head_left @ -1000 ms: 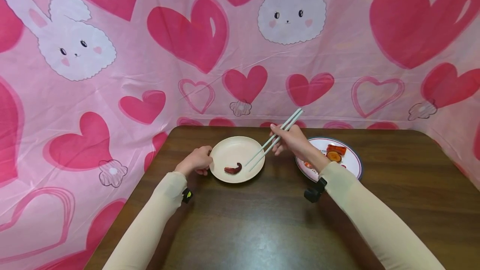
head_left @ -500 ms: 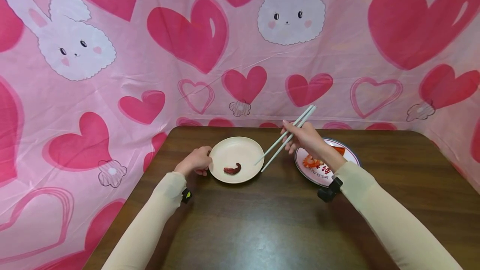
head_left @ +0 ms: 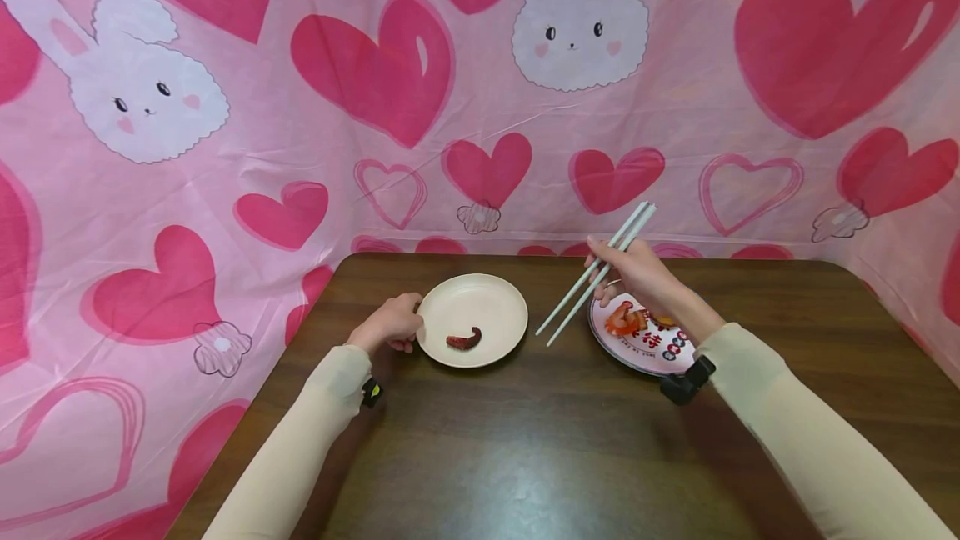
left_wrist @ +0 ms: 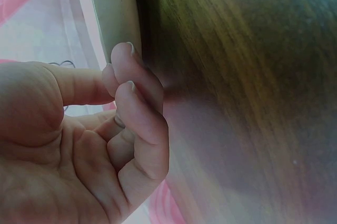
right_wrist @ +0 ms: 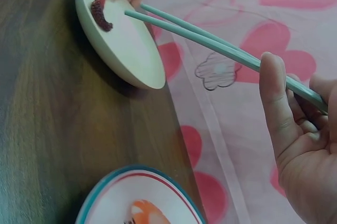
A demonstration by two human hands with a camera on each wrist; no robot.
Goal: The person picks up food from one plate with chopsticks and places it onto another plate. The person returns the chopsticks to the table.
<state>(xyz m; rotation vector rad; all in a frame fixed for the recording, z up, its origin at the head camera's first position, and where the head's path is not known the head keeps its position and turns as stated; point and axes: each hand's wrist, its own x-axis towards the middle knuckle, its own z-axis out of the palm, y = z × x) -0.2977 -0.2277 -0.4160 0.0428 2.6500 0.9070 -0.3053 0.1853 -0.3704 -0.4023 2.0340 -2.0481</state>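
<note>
My left hand (head_left: pixel 390 322) pinches the left rim of a cream plate (head_left: pixel 483 298); in the left wrist view, its thumb and curled fingertips (left_wrist: pixel 134 95) meet at the plate's edge. On that plate lies a dark red, curled piece resembling an octopus tentacle (head_left: pixel 465 340). My right hand (head_left: pixel 647 277) holds a pair of pale green chopsticks (head_left: pixel 573 312) above the table, partly over a printed plate (head_left: pixel 619 347). The chopstick tips are slightly apart with nothing between them, in the space between the two plates. An orange shrimp (head_left: pixel 624 321) lies on the printed plate.
Other food on the printed plate is partly hidden behind my right hand and wrist. Both plates stand on a dark wooden table (head_left: pixel 480 440). Behind it hangs a pink cloth (head_left: pixel 547 123) with hearts and rabbits.
My right hand has moved right with the chopsticks, their tips leaving the cream plate. More of the shrimp now shows. My left hand and the tentacle piece have stayed put.
</note>
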